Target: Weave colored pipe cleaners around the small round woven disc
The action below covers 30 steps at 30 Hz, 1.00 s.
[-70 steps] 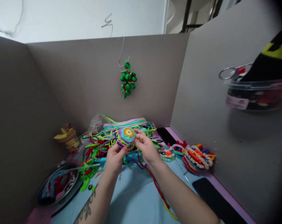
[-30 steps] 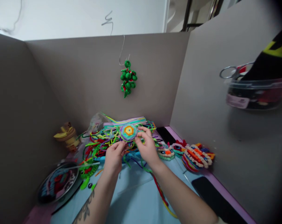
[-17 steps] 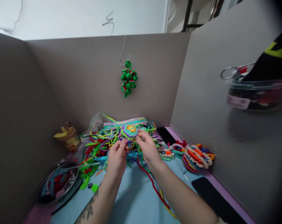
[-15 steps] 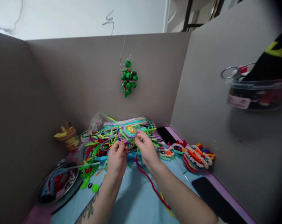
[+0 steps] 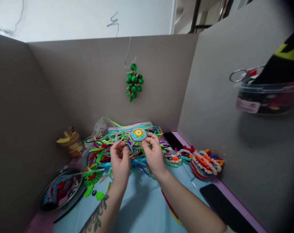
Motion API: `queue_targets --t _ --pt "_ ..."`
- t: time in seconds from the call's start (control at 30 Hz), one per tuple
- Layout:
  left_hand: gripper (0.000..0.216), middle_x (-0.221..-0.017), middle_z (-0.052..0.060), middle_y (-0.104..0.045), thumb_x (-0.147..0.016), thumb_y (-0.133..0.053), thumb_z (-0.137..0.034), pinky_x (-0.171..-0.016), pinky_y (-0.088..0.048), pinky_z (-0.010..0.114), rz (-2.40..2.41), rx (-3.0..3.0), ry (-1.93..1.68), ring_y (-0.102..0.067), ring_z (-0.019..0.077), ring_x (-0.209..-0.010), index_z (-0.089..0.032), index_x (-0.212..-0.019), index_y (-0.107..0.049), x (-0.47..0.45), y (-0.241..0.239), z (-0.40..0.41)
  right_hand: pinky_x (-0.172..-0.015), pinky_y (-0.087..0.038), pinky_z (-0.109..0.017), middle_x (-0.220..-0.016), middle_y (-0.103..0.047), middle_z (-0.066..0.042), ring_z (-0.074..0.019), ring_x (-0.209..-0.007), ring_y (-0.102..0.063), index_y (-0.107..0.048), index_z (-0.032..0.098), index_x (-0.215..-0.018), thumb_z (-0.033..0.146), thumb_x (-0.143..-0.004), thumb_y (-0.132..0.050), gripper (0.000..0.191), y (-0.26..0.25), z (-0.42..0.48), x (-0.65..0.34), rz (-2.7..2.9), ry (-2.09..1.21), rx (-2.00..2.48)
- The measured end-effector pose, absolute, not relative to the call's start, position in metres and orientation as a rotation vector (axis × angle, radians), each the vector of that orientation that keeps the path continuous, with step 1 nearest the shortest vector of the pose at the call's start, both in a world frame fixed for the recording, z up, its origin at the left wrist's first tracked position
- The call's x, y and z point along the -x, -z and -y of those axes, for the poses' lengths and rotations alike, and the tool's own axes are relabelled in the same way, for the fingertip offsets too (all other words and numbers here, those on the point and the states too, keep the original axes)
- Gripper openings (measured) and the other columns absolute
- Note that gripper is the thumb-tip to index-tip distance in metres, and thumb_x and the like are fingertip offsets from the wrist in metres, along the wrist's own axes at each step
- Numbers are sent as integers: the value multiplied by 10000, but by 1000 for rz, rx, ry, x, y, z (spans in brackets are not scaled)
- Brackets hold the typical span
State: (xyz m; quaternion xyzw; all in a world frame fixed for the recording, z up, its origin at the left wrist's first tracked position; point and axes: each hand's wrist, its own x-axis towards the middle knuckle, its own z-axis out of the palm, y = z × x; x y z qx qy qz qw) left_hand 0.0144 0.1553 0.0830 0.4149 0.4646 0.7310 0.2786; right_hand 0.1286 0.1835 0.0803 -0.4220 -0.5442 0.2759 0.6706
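A small round woven disc (image 5: 138,134) of pipe cleaners, with an orange and yellow middle, teal ring and purple rim, is held up over the desk. My right hand (image 5: 153,156) pinches its lower right edge. My left hand (image 5: 119,160) is just left of it, fingers curled around a purple strand trailing from the disc. Behind both hands lies a big tangle of loose coloured pipe cleaners (image 5: 105,145). A red and a yellow strand (image 5: 170,210) run along the blue mat below my right forearm.
Grey partition walls enclose the desk on three sides. A green ornament (image 5: 133,82) hangs on the back wall. Finished woven pieces (image 5: 202,163) lie at the right, a black phone (image 5: 221,207) nearer, a metal bowl (image 5: 59,191) at the left, a yellow figure (image 5: 68,142) behind it.
The disc has been turned and lifted slightly right. My left hand has slipped off its edge and now curls beside it; the red strand has shifted under my right arm.
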Motion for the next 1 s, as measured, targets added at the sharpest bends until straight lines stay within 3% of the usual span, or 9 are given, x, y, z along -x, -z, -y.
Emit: queue_targets --t 0.2,0.37,0.53,0.63,0.77,1.0 --pt "414 -1016 79 -692 -723 -730 -346 -784 -490 281 -1213 -1284 -1791 -637 218 -965 -212 -1102 -630 -5 -94 -151 -1019 -360 -391 -1194 -514 -85 -239 -1150 -496 -626 216 -751 260 -804 -603 72 -87 -174 -126 1393 -572 940" --pt "386 -904 61 -730 -668 -775 -357 -720 -508 262 -1135 -1134 -1701 -664 183 -808 -179 -1004 -709 6 -96 -158 -1025 -350 -397 -1191 -524 -66 -246 -1165 -486 -656 236 -752 244 -778 -648 28 -88 -175 -129 1509 -569 898" --pt "422 -918 76 -746 -582 -829 -330 -778 -520 307 -1055 -1022 -1743 -678 204 -842 -159 -955 -731 14 -98 -165 -1038 -323 -414 -1179 -525 -66 -258 -1199 -450 -684 244 -758 244 -790 -642 52 -96 -179 -142 1601 -495 921" --pt "441 -912 82 -748 -556 -845 -325 -789 -518 321 -1042 -1002 -1686 -679 207 -835 -150 -946 -734 16 -98 -166 -970 -374 -399 -1064 -574 -59 -244 -1086 -518 -684 245 -756 219 -791 -630 70 -101 -181 -150 1653 -469 896" --pt "426 -891 76 -752 -558 -850 -311 -773 -513 296 -1015 -985 -1616 -675 187 -810 -153 -937 -737 18 -97 -167 -764 -439 -330 -784 -610 -21 -202 -822 -586 -673 235 -764 184 -809 -588 110 -104 -183 -155 1680 -503 876" --pt "419 -923 75 -752 -544 -863 -290 -784 -505 273 -956 -960 -1529 -672 173 -826 -153 -921 -739 22 -98 -166 -710 -437 -291 -747 -631 -21 -181 -753 -592 -685 200 -711 241 -763 -630 86 -100 -189 -155 1533 -672 925"
